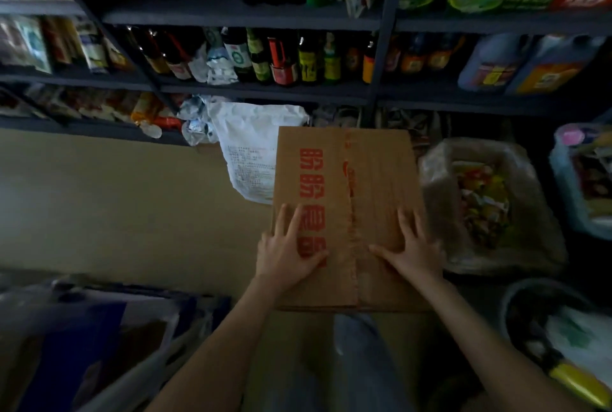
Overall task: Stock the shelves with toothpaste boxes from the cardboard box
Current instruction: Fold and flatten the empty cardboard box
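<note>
A brown cardboard box (371,173) with red characters sits on the floor below me, its top flaps down and a taped seam running along the middle. My left hand (286,251) lies flat on the left flap with fingers spread. Flat on the right flap rests my right hand (412,251), also with spread fingers. No toothpaste boxes are visible; the inside of the box is hidden. Dark shelves (258,88) rise behind the box.
The shelves hold bottles (281,57), jugs (496,60) and packets. A white sack (251,153) leans left of the box. A clear bag of snacks (480,206) stands on its right, a bucket (543,322) nearer right. A blue-white carton (99,338) lies at lower left.
</note>
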